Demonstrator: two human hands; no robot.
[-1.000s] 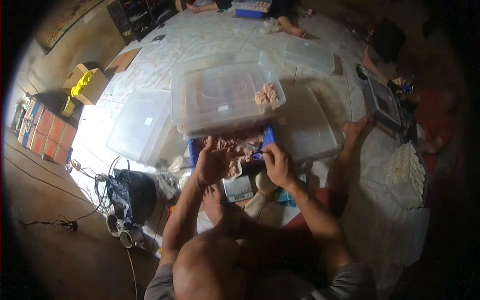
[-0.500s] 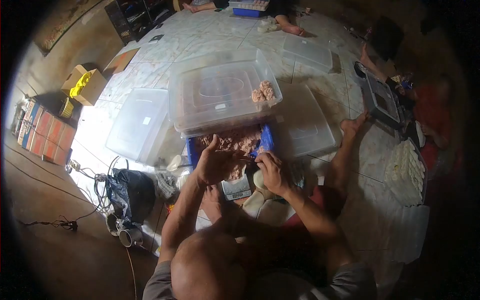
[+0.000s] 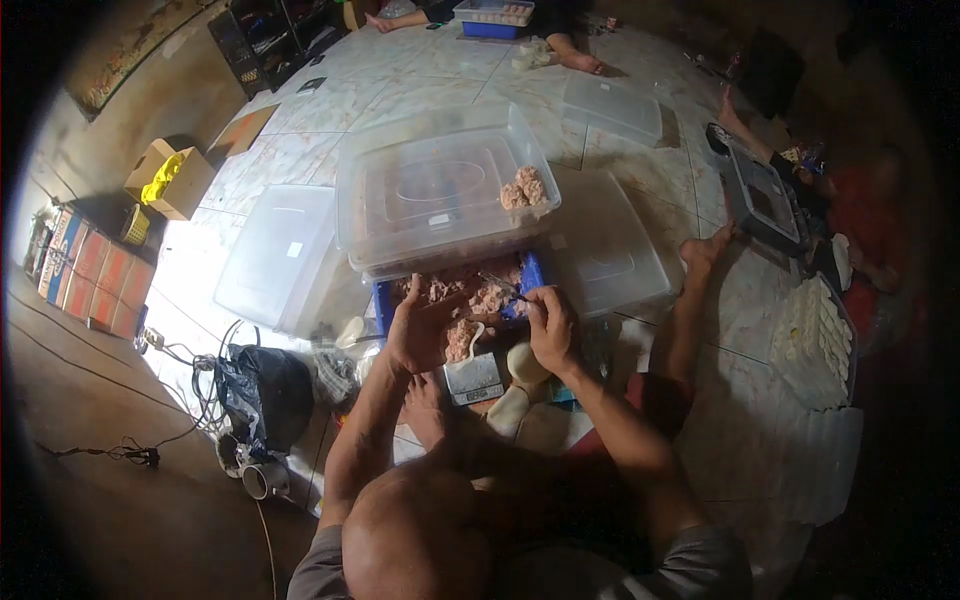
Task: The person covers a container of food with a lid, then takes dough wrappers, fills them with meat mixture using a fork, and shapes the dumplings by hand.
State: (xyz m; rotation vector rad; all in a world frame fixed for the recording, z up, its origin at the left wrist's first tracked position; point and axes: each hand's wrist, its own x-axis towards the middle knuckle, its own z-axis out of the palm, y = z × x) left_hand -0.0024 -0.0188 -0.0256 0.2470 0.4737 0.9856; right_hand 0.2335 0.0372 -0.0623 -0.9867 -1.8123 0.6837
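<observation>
A blue tub [image 3: 379,313] of minced meat filling [image 3: 440,288] sits in front of me, partly under a clear plastic container. My left hand [image 3: 415,335] is at its near left side, thumb raised and fingers apart. Beside its fingertips is a clump of meat [image 3: 460,340] with a pale edge, perhaps a wrapper; what supports it is unclear. My right hand [image 3: 552,325] is closed on a thin spoon-like tool [image 3: 508,287], whose tip is at the meat. Just below stands a small digital scale [image 3: 473,380], with pale rounded pieces [image 3: 525,365] to its right.
The clear container [image 3: 430,205] holds a few meat balls [image 3: 524,188]. Clear lids [image 3: 275,250] flank it. Left are a black bag [image 3: 265,385], cables and a mug [image 3: 263,480]. At right, a tray of white pieces [image 3: 815,340] lies near another person [image 3: 870,240].
My right hand has moved the tool away from my left fingers, up to the meat in the tub. My left hand has shifted slightly left, exposing more of the meat clump near the scale.
</observation>
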